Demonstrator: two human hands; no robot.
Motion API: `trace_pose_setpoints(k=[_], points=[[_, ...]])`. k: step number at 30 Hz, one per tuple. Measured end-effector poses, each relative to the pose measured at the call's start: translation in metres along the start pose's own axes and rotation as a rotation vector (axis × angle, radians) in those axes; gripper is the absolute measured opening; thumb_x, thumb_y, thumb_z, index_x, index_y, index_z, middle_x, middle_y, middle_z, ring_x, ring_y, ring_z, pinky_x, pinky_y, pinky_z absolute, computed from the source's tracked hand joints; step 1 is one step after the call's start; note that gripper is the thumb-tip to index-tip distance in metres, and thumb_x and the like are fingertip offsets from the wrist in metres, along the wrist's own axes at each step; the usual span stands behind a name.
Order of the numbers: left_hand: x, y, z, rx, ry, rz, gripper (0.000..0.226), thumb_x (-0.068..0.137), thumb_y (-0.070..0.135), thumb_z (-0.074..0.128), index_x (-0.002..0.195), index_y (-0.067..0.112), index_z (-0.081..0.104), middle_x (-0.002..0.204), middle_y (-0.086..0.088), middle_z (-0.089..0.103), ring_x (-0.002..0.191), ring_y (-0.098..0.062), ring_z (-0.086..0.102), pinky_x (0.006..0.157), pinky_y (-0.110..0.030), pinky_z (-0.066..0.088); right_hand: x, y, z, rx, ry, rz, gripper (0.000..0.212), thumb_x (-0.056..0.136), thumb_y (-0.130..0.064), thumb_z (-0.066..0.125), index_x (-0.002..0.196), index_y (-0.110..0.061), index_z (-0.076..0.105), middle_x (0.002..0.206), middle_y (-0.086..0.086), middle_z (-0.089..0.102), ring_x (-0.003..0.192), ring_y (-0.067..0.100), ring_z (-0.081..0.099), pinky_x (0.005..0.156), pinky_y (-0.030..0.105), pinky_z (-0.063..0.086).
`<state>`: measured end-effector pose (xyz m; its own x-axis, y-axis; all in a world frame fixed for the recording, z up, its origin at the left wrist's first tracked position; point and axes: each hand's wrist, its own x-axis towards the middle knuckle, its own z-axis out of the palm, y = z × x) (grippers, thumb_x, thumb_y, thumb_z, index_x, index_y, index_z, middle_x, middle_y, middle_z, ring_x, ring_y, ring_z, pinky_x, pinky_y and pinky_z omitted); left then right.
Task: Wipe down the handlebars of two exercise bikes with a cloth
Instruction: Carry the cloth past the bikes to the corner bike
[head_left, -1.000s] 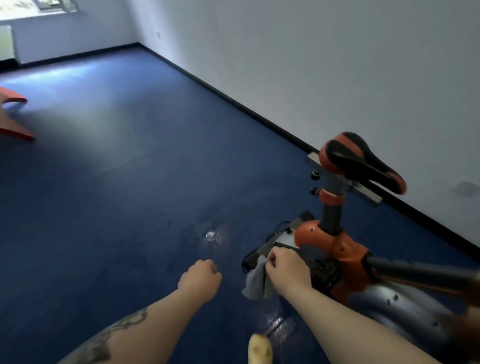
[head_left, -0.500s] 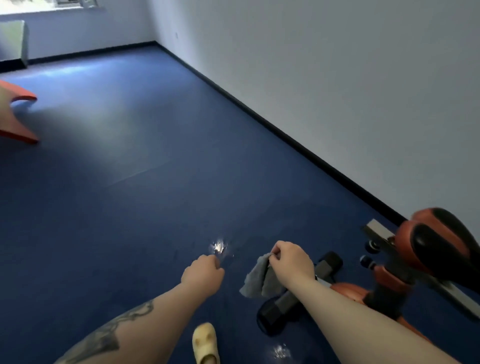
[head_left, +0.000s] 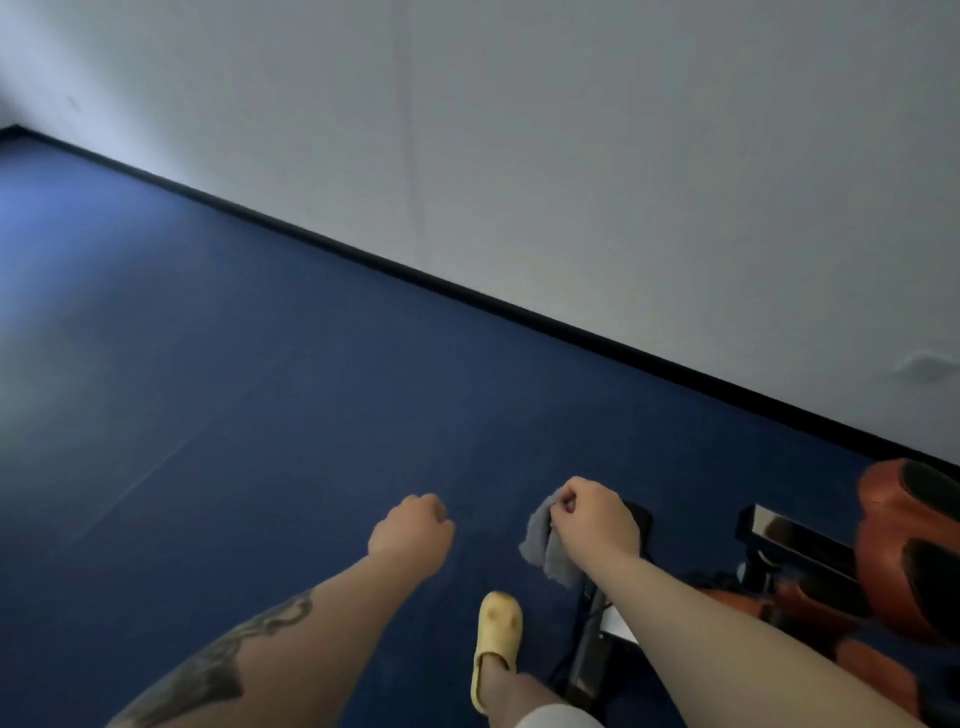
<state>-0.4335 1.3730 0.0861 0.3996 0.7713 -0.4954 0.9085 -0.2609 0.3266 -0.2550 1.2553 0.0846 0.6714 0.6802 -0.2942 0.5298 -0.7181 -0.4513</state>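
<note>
My right hand (head_left: 597, 522) is closed on a small grey cloth (head_left: 545, 545) that hangs below the fist, over the blue floor. My left hand (head_left: 413, 535) is a closed fist holding nothing, a little to the left of the cloth. An orange and black exercise bike (head_left: 810, 597) fills the lower right corner; its saddle (head_left: 909, 525) is at the right edge and its black base bar (head_left: 587, 649) runs under my right forearm. No handlebars are in view.
A white wall (head_left: 571, 182) with a black skirting board (head_left: 467, 288) runs diagonally from the upper left to the right edge. Blue floor (head_left: 208, 389) spreads to the left. My foot in a yellow slipper (head_left: 496, 639) is beside the bike's base.
The view has swung right and towards the wall: the window and the orange thing at the far left are out of sight, and the bike sits lower right. Both hands keep their grip.
</note>
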Motion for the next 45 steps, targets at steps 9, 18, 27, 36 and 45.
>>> trace_pose_setpoints(k=[9, 18, 27, 36, 45], points=[[0.177, 0.099, -0.077, 0.078, -0.044, 0.150, 0.034, 0.094, 0.027, 0.040, 0.124, 0.024, 0.054, 0.120, 0.002, 0.057, 0.092, -0.019, 0.059, 0.066, -0.029, 0.046, 0.159, -0.024, -0.043, 0.047, 0.059, 0.149, 0.012, 0.092, -0.028, 0.051, 0.082, -0.028, 0.059, 0.084, -0.009, 0.060, 0.072, 0.009, 0.057, 0.051, 0.024, 0.039], [0.331, 0.188, -0.135, 0.243, -0.143, 0.349, 0.034, 0.094, 0.027, 0.040, 0.126, 0.024, 0.053, 0.125, 0.001, 0.054, 0.100, -0.021, 0.059, 0.079, -0.033, 0.051, 0.292, -0.043, -0.090, 0.079, 0.199, 0.334, 0.014, 0.093, -0.029, 0.052, 0.080, -0.028, 0.059, 0.082, -0.010, 0.061, 0.072, 0.008, 0.057, 0.051, 0.023, 0.042], [0.453, 0.340, -0.154, 0.535, -0.238, 0.708, 0.031, 0.093, 0.023, 0.037, 0.117, 0.021, 0.057, 0.114, 0.000, 0.058, 0.096, -0.020, 0.058, 0.072, -0.030, 0.046, 0.349, -0.009, -0.149, 0.240, 0.438, 0.722, 0.013, 0.093, -0.028, 0.053, 0.082, -0.025, 0.059, 0.083, -0.008, 0.061, 0.073, 0.009, 0.057, 0.052, 0.023, 0.040], [0.425, 0.510, -0.062, 0.609, -0.411, 1.103, 0.031, 0.093, 0.026, 0.040, 0.119, 0.022, 0.057, 0.120, 0.001, 0.057, 0.097, -0.019, 0.059, 0.075, -0.030, 0.046, 0.343, 0.100, -0.210, 0.361, 0.620, 1.071, 0.014, 0.094, -0.029, 0.051, 0.083, -0.026, 0.059, 0.083, -0.008, 0.061, 0.072, 0.009, 0.057, 0.054, 0.026, 0.045], [0.370, 0.665, 0.018, 0.648, -0.539, 1.384, 0.032, 0.094, 0.026, 0.043, 0.121, 0.019, 0.058, 0.123, -0.001, 0.056, 0.103, -0.020, 0.059, 0.085, -0.033, 0.049, 0.325, 0.206, -0.285, 0.412, 0.744, 1.321, 0.014, 0.093, -0.031, 0.050, 0.081, -0.029, 0.058, 0.083, -0.009, 0.059, 0.069, 0.007, 0.053, 0.047, 0.024, 0.033]])
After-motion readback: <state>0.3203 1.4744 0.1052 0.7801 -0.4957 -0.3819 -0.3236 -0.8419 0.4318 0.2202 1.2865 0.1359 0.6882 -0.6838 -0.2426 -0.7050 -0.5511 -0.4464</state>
